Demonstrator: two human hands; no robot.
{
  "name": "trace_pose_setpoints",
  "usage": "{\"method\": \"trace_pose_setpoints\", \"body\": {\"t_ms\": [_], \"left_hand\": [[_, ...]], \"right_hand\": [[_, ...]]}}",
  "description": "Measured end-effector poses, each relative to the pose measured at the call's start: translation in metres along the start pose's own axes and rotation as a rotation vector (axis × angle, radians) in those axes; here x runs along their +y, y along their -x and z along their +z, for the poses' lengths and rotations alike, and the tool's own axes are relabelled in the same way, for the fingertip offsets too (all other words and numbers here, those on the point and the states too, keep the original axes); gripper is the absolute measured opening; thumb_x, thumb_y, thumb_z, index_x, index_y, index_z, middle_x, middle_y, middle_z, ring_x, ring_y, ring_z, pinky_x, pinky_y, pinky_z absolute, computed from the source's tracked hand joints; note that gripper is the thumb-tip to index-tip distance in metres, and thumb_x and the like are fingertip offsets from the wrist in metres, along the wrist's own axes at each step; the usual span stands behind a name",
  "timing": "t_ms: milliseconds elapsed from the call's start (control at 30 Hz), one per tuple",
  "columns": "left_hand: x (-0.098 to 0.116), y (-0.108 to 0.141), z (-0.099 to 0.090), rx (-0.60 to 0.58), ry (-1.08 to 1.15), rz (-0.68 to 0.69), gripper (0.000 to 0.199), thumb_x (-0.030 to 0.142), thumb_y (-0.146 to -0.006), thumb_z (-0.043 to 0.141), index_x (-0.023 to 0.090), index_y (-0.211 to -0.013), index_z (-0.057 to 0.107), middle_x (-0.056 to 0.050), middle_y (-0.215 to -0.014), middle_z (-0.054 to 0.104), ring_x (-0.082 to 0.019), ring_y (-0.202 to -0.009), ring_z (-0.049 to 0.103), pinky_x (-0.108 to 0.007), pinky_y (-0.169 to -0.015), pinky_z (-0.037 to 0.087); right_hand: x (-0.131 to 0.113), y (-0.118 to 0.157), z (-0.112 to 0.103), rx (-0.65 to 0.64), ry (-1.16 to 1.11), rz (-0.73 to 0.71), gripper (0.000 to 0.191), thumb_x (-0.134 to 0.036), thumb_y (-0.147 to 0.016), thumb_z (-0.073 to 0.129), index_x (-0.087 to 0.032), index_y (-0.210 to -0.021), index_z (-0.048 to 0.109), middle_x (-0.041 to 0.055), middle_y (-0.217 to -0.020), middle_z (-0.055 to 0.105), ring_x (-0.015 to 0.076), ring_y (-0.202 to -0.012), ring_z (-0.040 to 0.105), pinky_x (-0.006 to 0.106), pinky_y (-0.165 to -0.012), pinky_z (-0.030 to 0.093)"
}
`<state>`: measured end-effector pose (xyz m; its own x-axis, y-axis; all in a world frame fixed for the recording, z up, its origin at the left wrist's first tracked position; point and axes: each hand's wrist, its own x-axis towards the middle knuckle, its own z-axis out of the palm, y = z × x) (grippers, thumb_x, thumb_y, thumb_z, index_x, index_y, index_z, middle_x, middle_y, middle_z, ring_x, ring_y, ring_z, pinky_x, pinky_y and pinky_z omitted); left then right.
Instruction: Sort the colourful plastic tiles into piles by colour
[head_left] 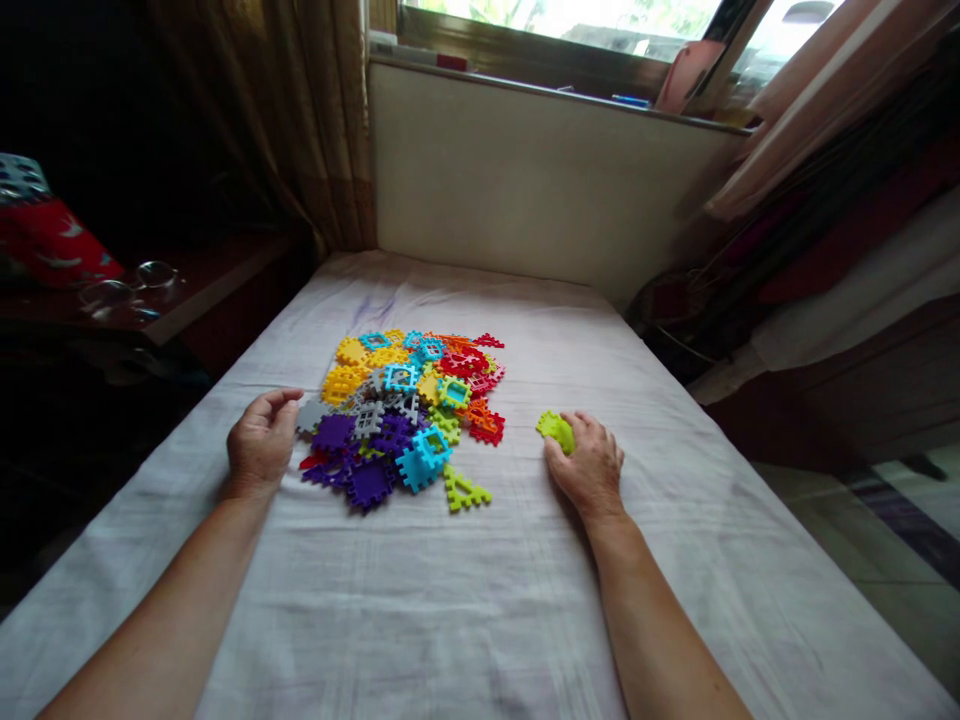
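Note:
My right hand (590,462) rests on the bed right of the pile, its fingers and thumb closed over lime-green interlocking toy tiles (551,427). At least two lime pieces seem to overlap there, partly covered by the fingers. At the pile's left edge, my left hand (262,438) is loosely curled, thumb and index finger close to a grey tile (310,415); whether they touch it, I cannot tell. Between the hands lies a heap of notched plastic tiles, with purple (370,482), light blue (420,465), yellow (343,384) and red pieces (461,360). A lime triangular frame (466,492) lies at its near edge.
A pale sheet (420,610) covers the bed, which meets a low wall (510,170) under a window. On the left, a dark table (199,285) bears eyeglasses (112,293) and a red patterned item (56,240). Hanging cloths (870,280) are on the right.

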<state>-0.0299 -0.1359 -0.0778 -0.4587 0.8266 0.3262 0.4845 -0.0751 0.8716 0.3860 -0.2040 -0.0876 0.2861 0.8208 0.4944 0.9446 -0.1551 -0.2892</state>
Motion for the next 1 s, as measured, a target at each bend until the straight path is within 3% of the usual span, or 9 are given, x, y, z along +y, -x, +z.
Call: {"method": "trace_pose_setpoints", "body": {"t_ms": [133,233,400,500,600,733,1000], "left_hand": [[0.01,0.006,-0.002,-0.011,-0.14,0.117,0.032,0.038,-0.079,0.056,0.018,-0.098,0.071,-0.003,-0.086,0.072,-0.018,-0.075,0.061,-0.03,-0.072,0.05],[0.031,0.023,0.0,-0.082,-0.224,0.42,0.029,0.037,-0.083,0.054,0.022,-0.1,0.071,-0.006,-0.102,0.073,-0.023,-0.096,0.066,-0.038,-0.093,0.05],[0.062,0.065,0.011,-0.467,-0.221,0.863,0.035,0.036,-0.088,0.054,0.03,-0.12,0.067,-0.004,-0.126,0.069,-0.026,-0.128,0.055,-0.049,-0.117,0.031],[0.064,0.078,0.017,-0.671,-0.3,1.004,0.043,0.039,-0.089,0.058,0.034,-0.131,0.061,-0.003,-0.136,0.063,-0.027,-0.137,0.046,-0.052,-0.121,0.018],[0.058,0.076,0.019,-0.717,-0.372,0.959,0.038,0.038,-0.09,0.057,0.035,-0.127,0.064,-0.003,-0.135,0.064,-0.028,-0.136,0.048,-0.056,-0.121,0.014],[0.051,0.067,0.016,-0.588,-0.397,0.891,0.031,0.037,-0.091,0.054,0.033,-0.117,0.069,-0.004,-0.131,0.066,-0.028,-0.132,0.051,-0.056,-0.119,0.018],[0.041,0.051,0.01,-0.356,-0.414,0.724,0.023,0.037,-0.089,0.053,0.03,-0.095,0.074,-0.004,-0.119,0.072,-0.029,-0.123,0.058,-0.058,-0.116,0.024]], "right_hand": [[-0.033,0.008,-0.007,0.045,-0.233,-0.229,0.024,-0.029,-0.089,0.054,-0.022,-0.103,0.071,0.0091,-0.112,0.07,0.0254,-0.103,0.06,0.041,-0.091,0.044],[-0.064,0.021,-0.01,-0.077,-0.39,-0.412,0.021,-0.025,-0.091,0.053,-0.022,-0.101,0.071,0.0071,-0.102,0.073,0.0211,-0.096,0.064,0.037,-0.088,0.047],[-0.1,0.041,-0.014,-0.321,-0.487,-0.643,0.028,-0.029,-0.089,0.06,-0.023,-0.116,0.066,0.0071,-0.114,0.072,0.022,-0.107,0.061,0.04,-0.096,0.045],[-0.103,0.042,-0.014,-0.372,-0.522,-0.718,0.036,-0.031,-0.087,0.062,-0.024,-0.123,0.062,0.0072,-0.124,0.068,0.0228,-0.118,0.056,0.041,-0.101,0.042],[-0.097,0.037,-0.015,-0.382,-0.499,-0.651,0.038,-0.038,-0.082,0.069,-0.023,-0.117,0.063,0.0086,-0.115,0.07,0.0236,-0.108,0.059,0.042,-0.096,0.044],[-0.088,0.031,-0.021,-0.421,-0.429,-0.592,0.037,-0.045,-0.073,0.077,-0.022,-0.099,0.067,0.0075,-0.102,0.069,0.024,-0.095,0.059,0.04,-0.088,0.044],[-0.087,0.032,-0.023,-0.386,-0.389,-0.637,0.025,-0.037,-0.08,0.069,-0.022,-0.1,0.066,0.0069,-0.098,0.069,0.0219,-0.09,0.059,0.037,-0.084,0.044]]}}
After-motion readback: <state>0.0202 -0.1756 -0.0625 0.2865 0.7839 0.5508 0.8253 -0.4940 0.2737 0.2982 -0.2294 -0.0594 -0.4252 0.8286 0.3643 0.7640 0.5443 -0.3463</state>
